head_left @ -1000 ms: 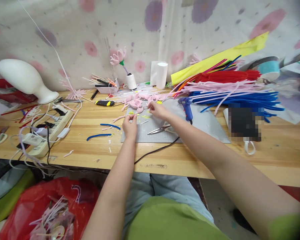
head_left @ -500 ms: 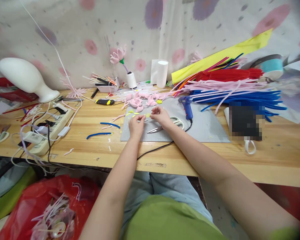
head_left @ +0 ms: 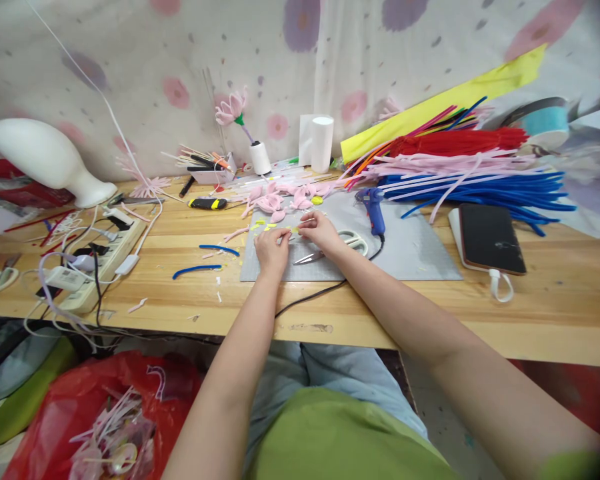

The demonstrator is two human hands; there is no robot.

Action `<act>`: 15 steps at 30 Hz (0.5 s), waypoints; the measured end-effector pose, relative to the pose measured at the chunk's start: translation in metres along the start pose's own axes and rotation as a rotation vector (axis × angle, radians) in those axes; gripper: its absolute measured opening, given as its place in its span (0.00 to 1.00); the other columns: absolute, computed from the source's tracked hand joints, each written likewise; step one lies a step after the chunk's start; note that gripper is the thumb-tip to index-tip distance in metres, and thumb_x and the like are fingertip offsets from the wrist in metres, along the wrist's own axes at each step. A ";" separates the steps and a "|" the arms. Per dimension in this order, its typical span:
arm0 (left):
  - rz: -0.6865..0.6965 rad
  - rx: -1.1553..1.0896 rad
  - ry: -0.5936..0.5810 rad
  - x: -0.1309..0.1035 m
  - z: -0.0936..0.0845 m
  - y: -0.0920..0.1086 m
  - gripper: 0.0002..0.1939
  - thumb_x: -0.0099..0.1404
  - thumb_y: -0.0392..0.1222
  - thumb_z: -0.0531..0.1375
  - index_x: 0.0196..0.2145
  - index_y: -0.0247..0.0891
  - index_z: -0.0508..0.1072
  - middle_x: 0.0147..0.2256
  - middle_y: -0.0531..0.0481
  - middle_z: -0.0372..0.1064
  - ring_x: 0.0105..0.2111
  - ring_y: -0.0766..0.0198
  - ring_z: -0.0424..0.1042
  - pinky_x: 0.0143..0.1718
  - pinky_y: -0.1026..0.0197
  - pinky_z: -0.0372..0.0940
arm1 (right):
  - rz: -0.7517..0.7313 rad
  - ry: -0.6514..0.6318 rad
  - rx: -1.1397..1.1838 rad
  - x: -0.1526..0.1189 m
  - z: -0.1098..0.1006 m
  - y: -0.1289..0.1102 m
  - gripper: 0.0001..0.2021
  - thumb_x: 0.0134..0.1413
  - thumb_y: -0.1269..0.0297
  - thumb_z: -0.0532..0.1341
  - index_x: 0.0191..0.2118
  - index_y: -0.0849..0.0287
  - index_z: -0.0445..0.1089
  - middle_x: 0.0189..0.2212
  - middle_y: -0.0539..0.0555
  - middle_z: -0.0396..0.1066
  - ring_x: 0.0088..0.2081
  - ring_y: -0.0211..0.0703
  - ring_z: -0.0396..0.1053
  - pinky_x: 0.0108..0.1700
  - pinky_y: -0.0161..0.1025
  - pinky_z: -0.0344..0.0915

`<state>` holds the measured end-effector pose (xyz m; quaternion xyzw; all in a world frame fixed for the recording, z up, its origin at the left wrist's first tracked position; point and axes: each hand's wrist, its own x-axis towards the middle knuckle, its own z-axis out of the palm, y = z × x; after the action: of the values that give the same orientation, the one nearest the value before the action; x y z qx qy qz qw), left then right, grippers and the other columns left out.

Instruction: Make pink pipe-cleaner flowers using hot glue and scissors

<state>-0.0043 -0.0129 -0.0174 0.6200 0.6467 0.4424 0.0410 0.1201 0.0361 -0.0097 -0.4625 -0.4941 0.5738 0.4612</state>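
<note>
Over the grey cutting mat [head_left: 410,257], my left hand [head_left: 271,252] is closed, thumb and fingers pinched together. My right hand [head_left: 320,233] faces it in a similar pinch, its fingertips a short gap away. A tiny yellow bit shows between the two hands; whether it is held or lies on the mat I cannot tell. Scissors [head_left: 310,257] with pale handles lie on the mat, partly under my right wrist. Just beyond my fingers are several fuzzy pink petal pieces [head_left: 270,202] and small yellow scraps [head_left: 259,223]. A blue glue gun [head_left: 375,212] rests right of my right hand.
Blue pipe cleaners [head_left: 197,269] and a yellow-black utility knife [head_left: 207,203] lie to the left, before a power strip [head_left: 107,260]. Bundled pipe cleaners [head_left: 480,190] and a phone [head_left: 493,240] occupy the right. A pink flower [head_left: 233,109] stands behind. A red bag [head_left: 165,413] sits below.
The hands stay nearly in place, still pinched close together, with only slight finger movement. The view has shifted a little.
</note>
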 end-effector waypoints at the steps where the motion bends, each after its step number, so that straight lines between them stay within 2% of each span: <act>1: -0.007 -0.003 0.007 0.000 0.000 0.000 0.04 0.57 0.38 0.60 0.30 0.41 0.76 0.33 0.49 0.75 0.38 0.58 0.70 0.46 0.54 0.57 | 0.000 0.006 0.003 -0.001 0.000 -0.001 0.14 0.34 0.78 0.60 0.30 0.57 0.60 0.22 0.45 0.66 0.26 0.34 0.65 0.29 0.33 0.62; 6: -0.072 -0.047 0.026 0.001 0.000 -0.001 0.04 0.57 0.39 0.60 0.29 0.40 0.76 0.30 0.49 0.75 0.36 0.59 0.71 0.44 0.55 0.59 | 0.032 0.037 0.133 -0.003 -0.002 -0.005 0.15 0.34 0.75 0.62 0.30 0.57 0.59 0.22 0.44 0.65 0.24 0.32 0.65 0.29 0.34 0.63; 10: -0.143 -0.147 0.005 0.002 0.003 -0.002 0.05 0.57 0.40 0.60 0.29 0.39 0.76 0.31 0.49 0.75 0.34 0.62 0.71 0.42 0.57 0.61 | 0.103 -0.029 0.289 -0.006 -0.003 -0.008 0.18 0.31 0.73 0.65 0.31 0.57 0.59 0.22 0.44 0.66 0.26 0.32 0.66 0.32 0.34 0.64; 15: -0.153 -0.249 -0.023 0.002 0.006 -0.006 0.06 0.56 0.41 0.60 0.31 0.39 0.77 0.32 0.49 0.75 0.33 0.63 0.72 0.43 0.58 0.63 | 0.118 -0.084 0.348 -0.007 -0.003 -0.006 0.21 0.28 0.72 0.68 0.32 0.57 0.59 0.22 0.45 0.67 0.27 0.32 0.66 0.34 0.34 0.64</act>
<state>-0.0059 -0.0067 -0.0237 0.5641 0.6316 0.5077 0.1589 0.1246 0.0300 -0.0036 -0.3795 -0.3785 0.6954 0.4787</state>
